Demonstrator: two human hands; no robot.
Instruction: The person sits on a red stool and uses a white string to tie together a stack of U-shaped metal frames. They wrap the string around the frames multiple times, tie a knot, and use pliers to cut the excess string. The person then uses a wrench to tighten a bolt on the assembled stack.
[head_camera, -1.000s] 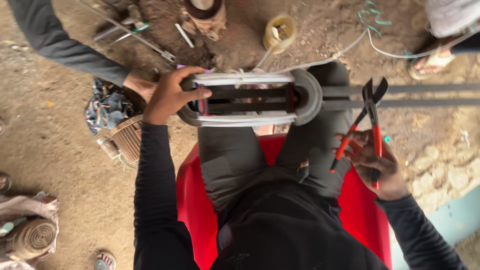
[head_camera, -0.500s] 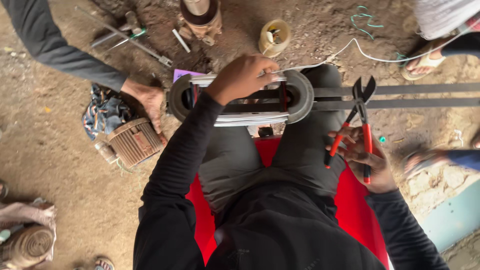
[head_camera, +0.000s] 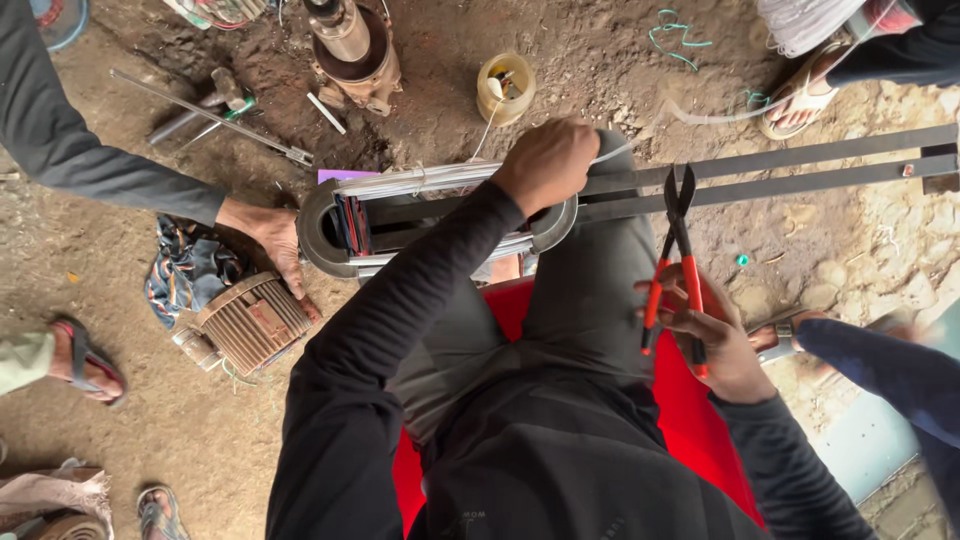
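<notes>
Gripping wire coil and cutters, seated over red stool.
Co-worker's hand (head_camera: 268, 238) steadying winding frame (head_camera: 330, 232) at left; left hand (head_camera: 545, 162) now further right, fist closed on coil (head_camera: 420, 180); right hand (head_camera: 715, 340) wrapped around red-handled cutters (head_camera: 678, 262), blades up, unchanged.

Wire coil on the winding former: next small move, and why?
Probably bring the red-handled cutters in the right hand over to the wire coil. The left hand already grips the coil's right end, while the cutters sit off to the side, jaws pointing away.
</notes>
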